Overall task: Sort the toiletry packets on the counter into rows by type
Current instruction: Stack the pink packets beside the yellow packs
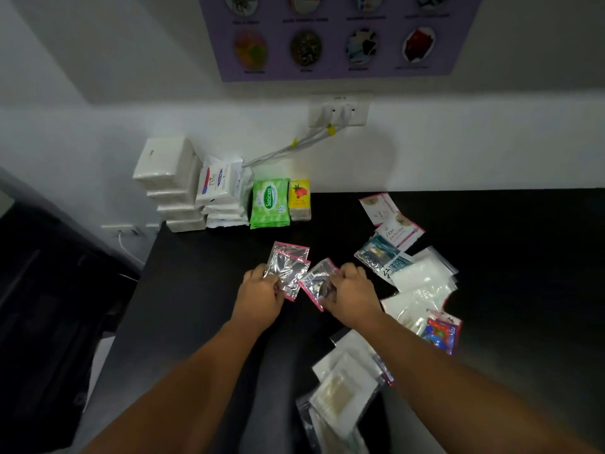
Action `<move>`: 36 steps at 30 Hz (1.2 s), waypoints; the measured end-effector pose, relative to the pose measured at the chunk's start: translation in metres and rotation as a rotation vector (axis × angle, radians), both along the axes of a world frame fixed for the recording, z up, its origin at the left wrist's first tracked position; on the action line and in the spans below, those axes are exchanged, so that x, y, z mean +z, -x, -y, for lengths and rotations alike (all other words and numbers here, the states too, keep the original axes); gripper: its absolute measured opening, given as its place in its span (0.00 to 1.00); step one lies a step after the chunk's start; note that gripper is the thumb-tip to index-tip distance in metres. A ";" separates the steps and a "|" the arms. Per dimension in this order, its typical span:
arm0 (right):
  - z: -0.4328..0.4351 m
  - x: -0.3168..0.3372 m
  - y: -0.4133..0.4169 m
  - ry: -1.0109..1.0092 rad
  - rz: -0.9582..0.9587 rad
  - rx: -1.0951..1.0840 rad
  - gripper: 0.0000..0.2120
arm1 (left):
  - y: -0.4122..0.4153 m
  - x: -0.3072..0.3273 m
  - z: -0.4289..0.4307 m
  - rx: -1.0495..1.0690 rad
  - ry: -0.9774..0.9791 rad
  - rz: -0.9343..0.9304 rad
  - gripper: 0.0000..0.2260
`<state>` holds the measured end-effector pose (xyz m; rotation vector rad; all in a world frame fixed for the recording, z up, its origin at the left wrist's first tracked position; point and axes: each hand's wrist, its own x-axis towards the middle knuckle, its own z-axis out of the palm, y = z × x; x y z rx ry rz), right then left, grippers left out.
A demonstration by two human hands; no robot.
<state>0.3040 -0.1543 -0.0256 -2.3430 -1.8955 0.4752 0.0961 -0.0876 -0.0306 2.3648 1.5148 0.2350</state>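
Glossy crinkled plastic packets (pixel 288 267), matt black counter (pixel 203 257)

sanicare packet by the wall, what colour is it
Green, with a white oval label; the Sanicare packet shows clearly in the head view, standing against the wall.

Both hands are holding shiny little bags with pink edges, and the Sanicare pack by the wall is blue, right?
Not quite: the Sanicare pack by the wall is green, not blue, as the head view shows. The rest is right: the left hand and the right hand are both holding shiny little bags with pink edges.
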 end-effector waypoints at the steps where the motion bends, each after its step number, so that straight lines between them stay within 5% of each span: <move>1: 0.004 0.000 0.003 0.007 0.018 -0.019 0.29 | 0.002 0.000 0.003 -0.007 -0.012 -0.003 0.12; 5: 0.014 0.000 0.013 0.037 0.110 -0.081 0.39 | -0.002 0.008 -0.004 0.058 0.016 0.009 0.12; 11: 0.015 0.002 0.028 0.033 0.184 -0.090 0.24 | -0.016 0.018 -0.017 0.245 0.265 0.065 0.30; 18: 0.023 0.005 0.041 0.020 0.188 -0.176 0.15 | 0.006 0.022 -0.016 0.231 0.344 0.277 0.12; 22: 0.021 0.013 0.038 -0.263 -0.206 -0.519 0.10 | 0.016 0.030 -0.002 0.069 0.017 0.505 0.05; 25: 0.021 0.022 0.032 -0.391 -0.517 -0.724 0.12 | 0.024 0.023 0.015 -0.223 -0.159 0.410 0.09; 31: 0.023 0.029 0.030 -0.311 -1.165 -0.927 0.14 | 0.037 -0.010 0.039 -0.473 -0.020 0.013 0.14; 33: 0.027 0.035 0.034 -0.315 -1.379 -0.958 0.15 | 0.038 -0.011 0.042 -0.476 0.031 0.030 0.18; 36: 0.030 0.037 0.040 -0.309 -1.518 -0.990 0.13 | 0.031 0.002 0.042 -0.278 0.151 0.313 0.18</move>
